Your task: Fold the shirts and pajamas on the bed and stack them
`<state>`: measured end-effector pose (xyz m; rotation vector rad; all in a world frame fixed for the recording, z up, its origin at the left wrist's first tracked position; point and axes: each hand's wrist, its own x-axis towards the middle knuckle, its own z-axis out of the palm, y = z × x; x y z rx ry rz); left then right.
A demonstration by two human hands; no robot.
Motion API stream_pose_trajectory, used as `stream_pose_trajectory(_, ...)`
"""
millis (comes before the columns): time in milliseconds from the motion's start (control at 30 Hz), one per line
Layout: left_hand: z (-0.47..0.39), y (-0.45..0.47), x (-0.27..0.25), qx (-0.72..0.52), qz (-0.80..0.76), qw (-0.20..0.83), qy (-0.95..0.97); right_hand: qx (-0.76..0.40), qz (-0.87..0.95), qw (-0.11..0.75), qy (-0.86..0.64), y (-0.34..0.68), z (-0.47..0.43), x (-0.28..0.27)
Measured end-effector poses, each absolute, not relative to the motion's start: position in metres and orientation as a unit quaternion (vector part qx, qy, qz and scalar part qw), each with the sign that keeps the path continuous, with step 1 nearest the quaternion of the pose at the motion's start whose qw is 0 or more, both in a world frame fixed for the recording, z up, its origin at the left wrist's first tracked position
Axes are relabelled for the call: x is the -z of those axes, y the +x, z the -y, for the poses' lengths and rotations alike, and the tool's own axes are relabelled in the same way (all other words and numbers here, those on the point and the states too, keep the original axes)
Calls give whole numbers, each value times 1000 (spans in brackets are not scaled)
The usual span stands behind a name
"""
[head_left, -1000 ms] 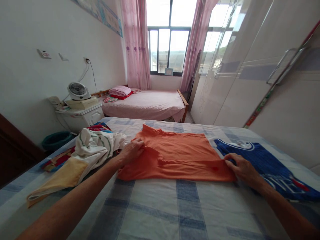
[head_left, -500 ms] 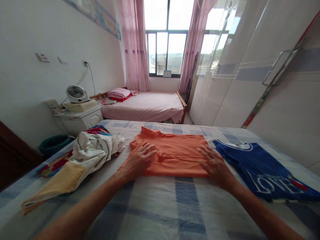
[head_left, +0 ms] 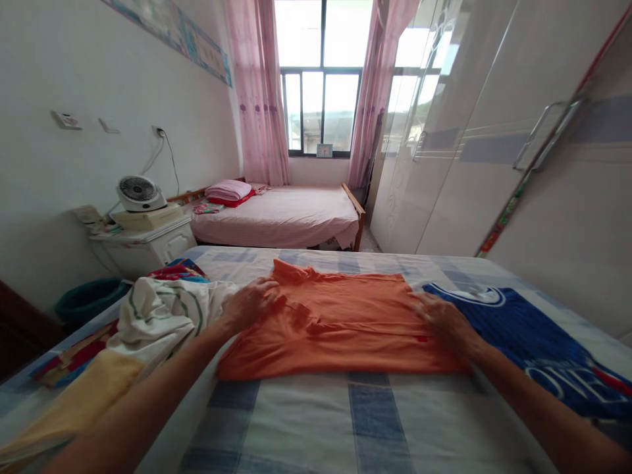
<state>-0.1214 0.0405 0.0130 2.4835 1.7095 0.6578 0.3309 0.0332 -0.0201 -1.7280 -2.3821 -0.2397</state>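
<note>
An orange shirt [head_left: 345, 309] lies spread across the bed in front of me, with wrinkles left of its middle and a small red mark near its right side. My left hand [head_left: 251, 304] rests at the shirt's upper left edge, its fingers stretched out and a little blurred. At the right edge, my right hand [head_left: 444, 321] lies on the fabric with fingers extended, also blurred. Beside my left arm is a crumpled white garment [head_left: 158, 316] with green stripes and a yellow part [head_left: 93, 388]. A navy blue shirt [head_left: 533, 336] with white lettering lies flat beyond my right hand.
Blue and white checked sheeting [head_left: 306, 421] covers the bed. Red and blue patterned cloth [head_left: 74, 359] lies under the white garment. Farther off are a white fan [head_left: 139, 191] on a nightstand [head_left: 148, 247], a pink bed [head_left: 291, 214] and a tall glossy wardrobe [head_left: 474, 131].
My hands have moved apart, out to the orange shirt's sides. The shirt now covers a wider area and reaches closer to me. The camera view has shifted slightly.
</note>
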Motion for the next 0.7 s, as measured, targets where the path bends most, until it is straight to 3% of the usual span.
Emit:
stream_pose_trajectory(333, -163, -120, 1, -197, -637, 40, 744, 50, 738, 101, -665, 323, -141, 27)
stream_pose_trajectory(567, -169, -110, -5, -264, -651, 80, 707, 71, 731, 102, -671, 322, -152, 15)
stream_pose_trajectory(700, -131, -120, -32, -336, -578, 80, 739, 113, 728, 189, -649, 328, -128, -4)
